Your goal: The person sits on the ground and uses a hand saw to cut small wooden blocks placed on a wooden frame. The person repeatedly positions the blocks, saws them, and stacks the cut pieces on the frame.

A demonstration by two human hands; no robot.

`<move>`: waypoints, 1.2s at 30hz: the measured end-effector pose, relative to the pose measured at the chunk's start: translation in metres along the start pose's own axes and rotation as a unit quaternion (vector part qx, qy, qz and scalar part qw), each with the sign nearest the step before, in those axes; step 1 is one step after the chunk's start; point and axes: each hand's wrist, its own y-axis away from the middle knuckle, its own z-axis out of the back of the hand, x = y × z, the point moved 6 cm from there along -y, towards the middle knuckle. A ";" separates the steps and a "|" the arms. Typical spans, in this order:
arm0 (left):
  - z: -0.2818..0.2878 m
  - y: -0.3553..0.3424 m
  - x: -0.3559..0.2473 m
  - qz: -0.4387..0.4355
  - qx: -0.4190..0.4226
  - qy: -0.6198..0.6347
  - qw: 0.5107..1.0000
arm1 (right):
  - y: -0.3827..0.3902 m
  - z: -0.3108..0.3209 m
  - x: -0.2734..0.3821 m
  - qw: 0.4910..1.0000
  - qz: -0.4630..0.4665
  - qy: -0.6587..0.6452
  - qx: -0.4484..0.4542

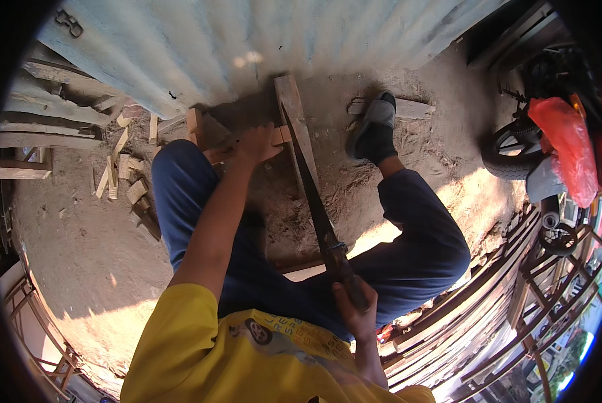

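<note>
My right hand (pixel 358 305) is closed around the dark handle of a handsaw (pixel 319 218). Its long, narrow blade points away from me, and the far part lies along a pale wooden plank (pixel 289 91) on the ground between my feet. A short light piece of wood (pixel 282 135) sits crosswise against that plank. My left hand (pixel 252 144) is closed on this short piece, just left of the blade; some of its fingers are hidden. Whether the saw teeth touch the short piece, I cannot tell.
Wood offcuts (pixel 123 164) litter the dirt at left. A corrugated metal sheet (pixel 247 40) stands in front. My right foot (pixel 375 127) rests by a flat board (pixel 415 109). At right are a motorcycle wheel (pixel 512 151), a red plastic bag (pixel 563 148) and stacked timber (pixel 448 316).
</note>
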 end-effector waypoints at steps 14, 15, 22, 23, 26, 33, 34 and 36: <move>0.006 -0.003 -0.005 -0.060 -0.038 -0.033 0.997 | -0.022 -0.021 0.016 0.997 -0.024 0.062 0.034; 0.011 -0.002 -0.006 -0.050 -0.034 -0.026 0.998 | -0.021 -0.023 0.015 0.997 -0.030 0.063 0.040; 0.005 -0.007 -0.002 -0.031 -0.006 0.005 0.999 | 0.016 -0.017 0.033 0.992 -0.042 0.121 0.019; 0.005 -0.006 -0.004 -0.032 -0.012 0.005 0.999 | 0.018 -0.016 0.034 0.990 -0.040 0.130 0.021; 0.004 -0.006 0.001 -0.012 0.022 0.022 0.999 | 0.005 -0.020 0.026 0.990 -0.074 0.117 0.035; 0.003 -0.006 0.002 -0.019 0.016 -0.001 1.000 | 0.017 -0.019 0.033 0.986 -0.056 0.158 0.008; -0.001 -0.007 0.004 -0.025 0.012 0.004 1.000 | 0.020 -0.013 0.029 0.983 -0.094 0.158 0.007; -0.003 -0.010 0.000 -0.028 0.015 0.006 0.999 | -0.008 -0.024 0.027 0.990 -0.022 0.134 0.020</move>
